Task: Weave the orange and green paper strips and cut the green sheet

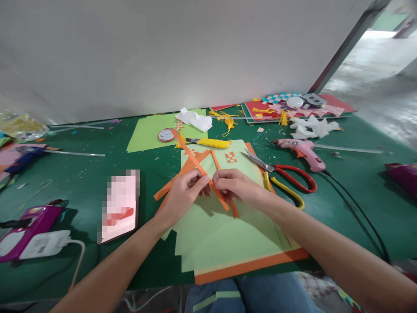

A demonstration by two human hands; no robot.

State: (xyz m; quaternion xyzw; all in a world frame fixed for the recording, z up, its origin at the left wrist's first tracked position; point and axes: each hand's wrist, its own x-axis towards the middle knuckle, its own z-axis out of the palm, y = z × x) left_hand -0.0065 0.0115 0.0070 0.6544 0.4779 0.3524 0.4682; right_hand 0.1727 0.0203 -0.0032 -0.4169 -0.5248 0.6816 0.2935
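Note:
A long orange paper strip (190, 155) runs slantwise through the fingers of my left hand (186, 188), which pinches it near its middle. Close beside it, my right hand (235, 183) is closed on a second orange paper strip (215, 160), whose lower end sticks out below the fingers. The two strips come near each other between the hands; whether they touch is hidden. Beneath lie light green paper sheets (221, 243) with an orange sheet (250, 265) under them. More orange strips (163, 190) lie left of my left hand. A small orange checkered piece (231, 157) rests on the green paper.
Scissors (276, 169) with red and yellow handles lie to the right, near a pink glue gun (302, 152). Behind the hands lies a yellow cutter (213, 143). A phone (119, 206) and a purple power strip (37, 228) are on the left. A wall panel (163, 52) stands behind.

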